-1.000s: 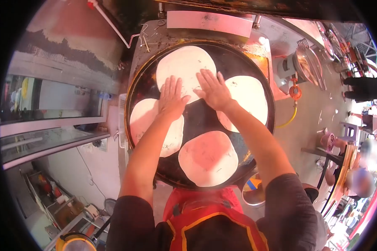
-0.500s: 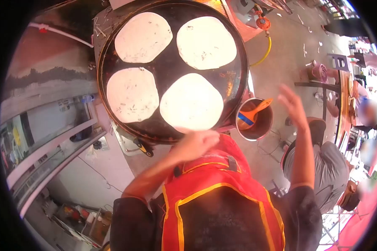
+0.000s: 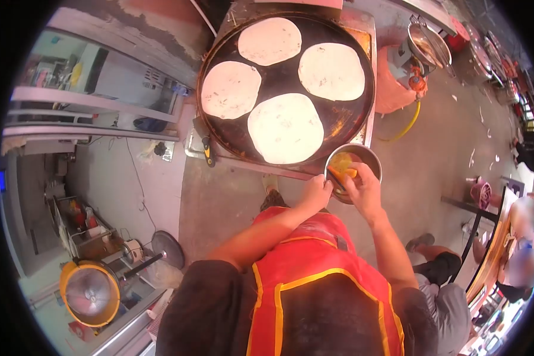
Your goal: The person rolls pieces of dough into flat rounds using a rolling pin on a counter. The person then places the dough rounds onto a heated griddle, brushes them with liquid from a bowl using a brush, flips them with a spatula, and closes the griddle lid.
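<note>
My right hand (image 3: 365,188) is closed round the orange handle of a brush (image 3: 348,173), whose head is down in a metal pot (image 3: 371,159) with yellowish liquid. At the pot's left rim my left hand (image 3: 318,193) is closed, gripping the rim or a handle there. Beyond the hands stands a round black griddle (image 3: 273,89). Several flat pale dough rounds lie on it, apart from one another: one at the front (image 3: 285,128), one at the left (image 3: 231,89), one at the back (image 3: 270,41) and one at the right (image 3: 331,71).
A scraper with a black and yellow handle (image 3: 208,152) rests at the griddle's front left edge. A yellow hose (image 3: 410,121) hangs at the right. Another person's grey clothing (image 3: 454,305) shows at the lower right. A yellow-rimmed round container (image 3: 92,293) stands at the lower left.
Both hands have left the dough and come to the pot. My right hand has taken hold of the brush that leaned in it. The camera view has shifted.
</note>
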A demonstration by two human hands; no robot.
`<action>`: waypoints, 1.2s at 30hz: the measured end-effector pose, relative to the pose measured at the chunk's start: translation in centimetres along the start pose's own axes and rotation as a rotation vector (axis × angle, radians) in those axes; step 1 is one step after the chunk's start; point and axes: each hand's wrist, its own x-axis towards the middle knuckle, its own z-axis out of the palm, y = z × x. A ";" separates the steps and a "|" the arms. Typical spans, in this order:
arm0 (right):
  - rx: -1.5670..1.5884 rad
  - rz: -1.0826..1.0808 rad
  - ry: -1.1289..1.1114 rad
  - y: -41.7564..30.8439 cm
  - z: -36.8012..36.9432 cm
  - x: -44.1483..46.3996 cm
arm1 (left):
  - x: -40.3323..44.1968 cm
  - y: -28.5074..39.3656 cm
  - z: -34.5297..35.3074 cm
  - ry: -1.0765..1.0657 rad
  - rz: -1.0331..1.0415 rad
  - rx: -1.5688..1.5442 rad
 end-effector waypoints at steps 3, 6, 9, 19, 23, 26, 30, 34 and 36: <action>0.024 -0.089 0.002 -1.0 0.0 0.5 | -0.6 1.3 -0.4 0.036 0.036 -0.028; -0.079 -0.091 -0.142 -2.4 -2.3 1.5 | -2.3 4.6 -3.4 0.089 0.094 0.017; -0.069 -0.071 -0.268 -6.7 -5.1 3.0 | -1.8 5.8 -6.9 0.179 0.203 0.085; 0.556 -0.074 0.005 -11.8 -1.4 8.6 | 0.2 5.5 -20.8 0.385 0.237 0.258; 1.001 0.018 0.226 -11.7 0.5 11.9 | 0.8 1.7 -26.7 0.420 0.139 0.070; 0.890 0.074 0.239 -6.9 3.3 13.4 | -0.3 -1.2 -31.6 0.504 0.046 -0.039; 0.790 0.219 0.033 -4.0 12.8 13.2 | -2.7 -3.0 -37.2 0.635 0.018 0.171; 0.428 0.171 0.148 2.5 12.2 17.3 | -3.6 -7.7 -40.7 0.739 -0.052 0.106; 0.011 0.152 0.274 -1.3 8.6 19.0 | -4.2 -7.1 -41.8 0.739 -0.070 -0.080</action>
